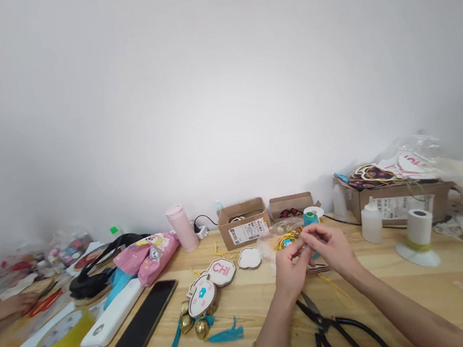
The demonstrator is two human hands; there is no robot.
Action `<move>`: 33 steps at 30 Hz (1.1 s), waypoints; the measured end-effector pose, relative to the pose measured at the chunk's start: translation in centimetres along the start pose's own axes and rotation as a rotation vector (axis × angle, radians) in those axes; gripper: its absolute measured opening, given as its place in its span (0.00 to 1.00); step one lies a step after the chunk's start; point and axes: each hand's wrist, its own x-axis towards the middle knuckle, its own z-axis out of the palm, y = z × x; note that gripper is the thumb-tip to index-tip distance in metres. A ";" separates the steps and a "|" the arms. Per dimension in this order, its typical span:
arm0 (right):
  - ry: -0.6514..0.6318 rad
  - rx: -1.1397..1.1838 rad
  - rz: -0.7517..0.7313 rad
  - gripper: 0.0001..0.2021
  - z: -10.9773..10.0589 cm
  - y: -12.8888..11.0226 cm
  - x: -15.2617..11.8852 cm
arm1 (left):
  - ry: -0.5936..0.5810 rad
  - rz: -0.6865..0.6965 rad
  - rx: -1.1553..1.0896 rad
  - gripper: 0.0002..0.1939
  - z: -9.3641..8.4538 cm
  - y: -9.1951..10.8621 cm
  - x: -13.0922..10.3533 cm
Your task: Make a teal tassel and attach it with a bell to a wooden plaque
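My left hand (292, 265) and my right hand (330, 246) meet above the table, fingertips pinched together. What lies between the fingertips is too small to make out. Below them, a yellow cord (341, 294) loops onto the wood, and the edge of a flat piece (319, 268) shows partly hidden. Black-handled scissors (328, 323) lie under my forearms, blades slightly apart. Just behind the hands are a clear plastic bag (269, 241) with yellow cords and a teal thread spool (310, 218). Left of them rest a white cloud-shaped plaque (249, 258) and a "CHI" plaque (222, 271).
A flowered plaque (202, 298) with brass bells (202, 328) and teal tassels (226, 334) lies left, near a phone (141, 325) and white power bank (112, 314). Cardboard boxes (242, 223) line the wall. At right stand a bottle (371, 222) and white spool (419, 227). Another person's hand (11, 308) is far left.
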 end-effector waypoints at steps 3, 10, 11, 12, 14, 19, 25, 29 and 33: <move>-0.010 -0.080 -0.053 0.12 0.1 0.5 -0.1 | 0.028 -0.011 -0.102 0.13 0.0 -0.1 0.1; -0.041 -0.181 -0.079 0.10 -0.5 0.9 0.3 | -0.004 -0.251 -0.493 0.18 -0.4 -0.8 0.5; -0.055 -0.153 -0.039 0.10 -0.7 1.0 0.4 | 0.012 -0.263 -0.509 0.19 -0.5 -1.0 0.5; -0.070 -0.119 0.006 0.10 -0.8 1.1 0.5 | 0.026 -0.272 -0.516 0.19 -0.5 -1.2 0.6; -0.086 -0.046 0.095 0.11 -0.9 1.4 0.6 | 0.050 -0.283 -0.521 0.19 -0.6 -1.6 0.6; -0.084 0.041 0.206 0.13 -1.1 1.7 0.5 | 0.046 -0.303 -0.510 0.18 -0.7 -2.2 0.4; -0.149 0.035 0.190 0.14 -1.1 1.3 0.1 | 0.029 -0.294 -0.511 0.18 -0.6 -2.0 0.1; -0.121 0.102 0.219 0.11 -1.0 1.4 0.0 | 0.027 -0.285 -0.487 0.19 -0.5 -1.4 0.0; 0.057 0.389 0.419 0.09 -1.3 2.6 0.3 | 0.038 -0.300 -0.462 0.19 -0.6 -0.9 0.1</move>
